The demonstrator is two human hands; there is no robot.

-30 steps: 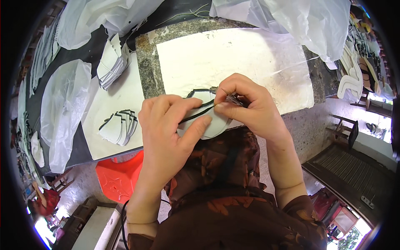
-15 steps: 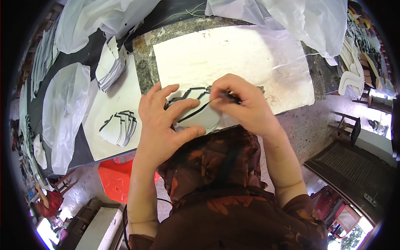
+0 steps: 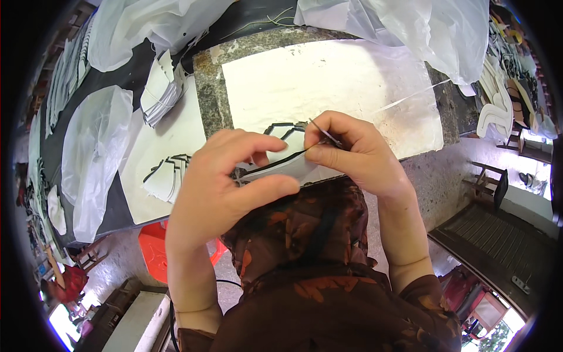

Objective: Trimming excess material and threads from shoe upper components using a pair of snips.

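Observation:
My right hand pinches the right end of a pale, flat piece with a black edge. A thin dark strip or blade sticks out between the same fingers; its kind is unclear. My left hand is open beside the piece's left part, its thumb and index finger apart on either side of it. Just beyond the held piece lie more black-edged pale pieces, partly hidden by the hands. Left of my left hand fans out a stack of similar pieces, its right side covered by that hand.
A large white sheet covers a stained stone slab. To the left are a tied bundle of pale pieces and a clear plastic bag. More plastic bags lie along the back. A red stool stands below the table.
My left hand has lifted its fingers off the piece and drawn slightly nearer and left. The piece has tipped more edge-on, its right end still in my right hand.

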